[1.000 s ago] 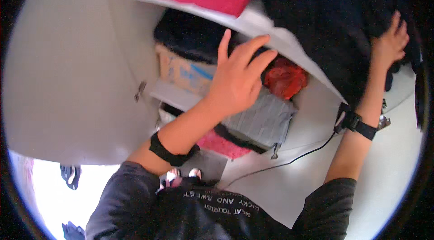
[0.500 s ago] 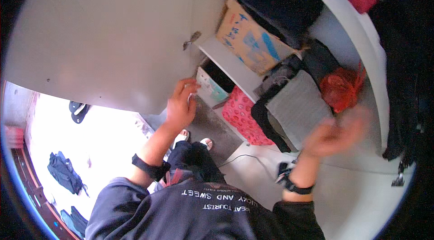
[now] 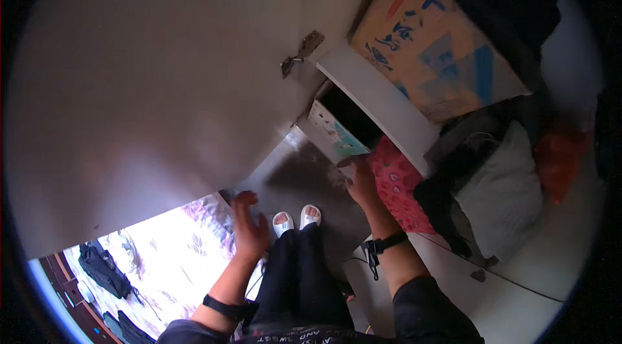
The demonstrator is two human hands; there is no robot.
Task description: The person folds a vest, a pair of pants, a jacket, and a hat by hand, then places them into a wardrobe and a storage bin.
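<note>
My left hand [image 3: 249, 224] hovers over the floor beside the patterned bed, empty with its fingers apart. Ahead of me, my right hand [image 3: 361, 181] reaches to the lower shelf, fingers stretched apart and nothing visible in them. Its fingertips are by the lower edge of a small white and teal box [image 3: 337, 129] with a dark open top; whether they touch it I cannot tell. A red patterned cloth [image 3: 395, 182] lies just right of that hand. Above stands a cardboard box [image 3: 440, 52] with blue marks on a white shelf board [image 3: 382, 101].
A large pale cabinet door [image 3: 155, 85] with a metal hinge [image 3: 301, 54] fills the left. Grey cloth [image 3: 502, 195], dark cloth and a red plastic bag [image 3: 558, 159] lie at right. A dark bag [image 3: 103, 269] rests on the bed [image 3: 175, 260]. My sandalled feet [image 3: 297, 219] are below.
My right hand has moved left, from beside the grey cloth to the small box. My left hand has come down, away from that box. The view has shifted closer to the shelves.
</note>
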